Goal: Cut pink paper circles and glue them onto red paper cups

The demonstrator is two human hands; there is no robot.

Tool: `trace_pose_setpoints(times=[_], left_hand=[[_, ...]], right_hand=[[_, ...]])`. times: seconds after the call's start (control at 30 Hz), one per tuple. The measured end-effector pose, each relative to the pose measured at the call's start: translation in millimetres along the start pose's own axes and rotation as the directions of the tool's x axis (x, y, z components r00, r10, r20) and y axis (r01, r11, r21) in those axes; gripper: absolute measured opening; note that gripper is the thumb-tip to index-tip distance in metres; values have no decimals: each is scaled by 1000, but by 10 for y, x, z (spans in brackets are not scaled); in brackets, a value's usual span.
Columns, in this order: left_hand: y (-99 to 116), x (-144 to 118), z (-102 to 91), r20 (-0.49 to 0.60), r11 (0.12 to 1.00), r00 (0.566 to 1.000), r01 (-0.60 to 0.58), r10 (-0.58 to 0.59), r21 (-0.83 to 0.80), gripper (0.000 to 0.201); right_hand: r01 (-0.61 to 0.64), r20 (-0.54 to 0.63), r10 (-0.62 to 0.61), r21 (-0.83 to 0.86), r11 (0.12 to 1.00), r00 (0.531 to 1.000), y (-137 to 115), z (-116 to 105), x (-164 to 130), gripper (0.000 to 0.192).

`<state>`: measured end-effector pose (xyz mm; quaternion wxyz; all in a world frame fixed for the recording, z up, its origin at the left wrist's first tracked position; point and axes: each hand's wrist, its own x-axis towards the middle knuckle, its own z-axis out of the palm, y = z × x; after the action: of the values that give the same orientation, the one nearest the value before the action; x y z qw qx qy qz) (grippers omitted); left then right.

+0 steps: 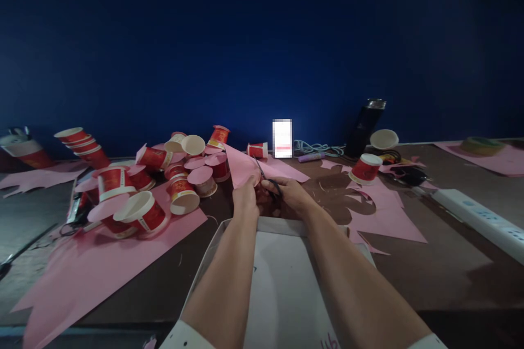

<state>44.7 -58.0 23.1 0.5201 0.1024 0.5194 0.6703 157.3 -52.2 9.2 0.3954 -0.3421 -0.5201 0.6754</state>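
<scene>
My left hand (pixel 245 197) is closed on a sheet of pink paper (pixel 239 166), which stands tilted up above the table. In my right hand (pixel 292 194) is a pair of scissors (pixel 277 188) with dark handles, its blades at the paper's right edge. Between the hands, low down, something reddish shows, too hidden to name. Left of my hands lie several red paper cups (pixel 151 215), some upright, some tipped over. Pink paper discs (pixel 200 175) rest on or beside some of them.
A white box (pixel 286 272) lies under my forearms. Pink scraps (pixel 385 218), a red cup (pixel 365 169), a dark bottle (pixel 364 128) and a white power strip (pixel 478 221) are to the right. A lit phone (pixel 282 139) stands by the blue wall. More pink paper (pixel 102 267) spreads at left.
</scene>
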Motion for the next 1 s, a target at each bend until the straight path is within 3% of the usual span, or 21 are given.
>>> trace_pose_setpoints(times=[0.3,0.5,0.67,0.83,1.0], left_hand=[[30,-39,0,6,998,1000,-19,19,-63,17],[31,-43,-3,9,998,1000,-22,23,-65,16],[43,-55,-4,2,998,1000,-11,11,-55,18],[39,-57,-2,-1,997,1000,-21,21,-74,28],[-12,34,-39,-40,994,995,-95,93,-62,51]], right_hand=[[-67,-42,67,6,998,997,-175,97,-116,31],[13,-55,-13,-15,1000,998,-197,96,-115,31],[2,-37,-2,-21,1000,999,-172,62,-87,36],[50,-37,-55,-110,993,998,-202,63,-102,36],[79,-25,-84,-146,986,996,-181,76,-97,43]])
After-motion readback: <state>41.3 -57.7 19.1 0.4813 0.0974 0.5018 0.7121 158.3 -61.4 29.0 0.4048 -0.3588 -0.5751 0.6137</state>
